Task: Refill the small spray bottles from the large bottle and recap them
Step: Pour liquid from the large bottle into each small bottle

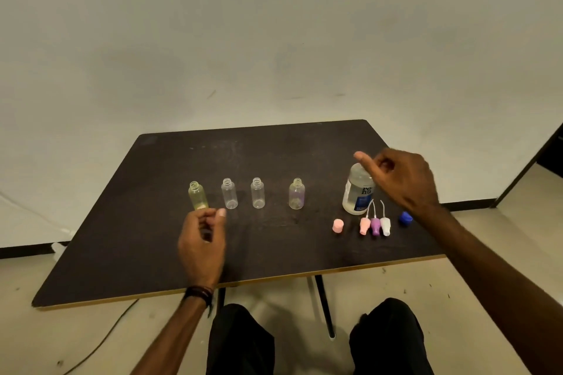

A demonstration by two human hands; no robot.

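Head view shows your right hand (402, 179) loosely curled, gripping nothing, just right of the big bottle (358, 190); your left hand (202, 240) is empty too. Four uncapped bottles (258, 193) stand left of it, so grasp its body low and keep it upright.

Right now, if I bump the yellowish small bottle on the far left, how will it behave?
The yellowish small bottle looks like thin plastic and nearly empty, so probably light. It is tall, narrow and uncapped, so a nudge could tip it, and its round body might roll.
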